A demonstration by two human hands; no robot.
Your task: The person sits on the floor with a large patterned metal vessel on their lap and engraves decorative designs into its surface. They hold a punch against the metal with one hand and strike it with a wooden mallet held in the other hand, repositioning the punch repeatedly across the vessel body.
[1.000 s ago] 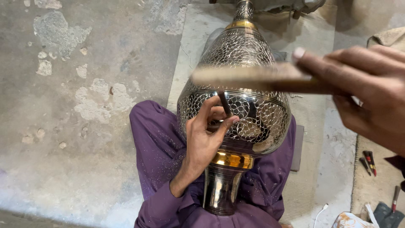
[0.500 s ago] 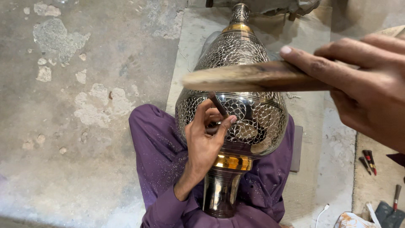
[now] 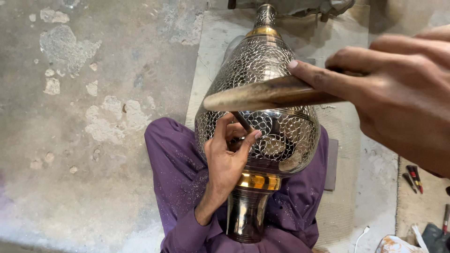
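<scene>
Since a sec ago my right hand w/ the wooden mallet has come lower over the chisel, so a strike looks near, I judge. Left hand fingers closed round the thin chisel, tip on the pierced metal vase lying across my purple-clad lap. Right hand clamped on the mallet handle.

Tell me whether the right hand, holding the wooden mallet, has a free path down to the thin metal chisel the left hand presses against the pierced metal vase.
Probably yes: the right hand holds the wooden mallet just above the thin metal chisel, nothing between.
</scene>
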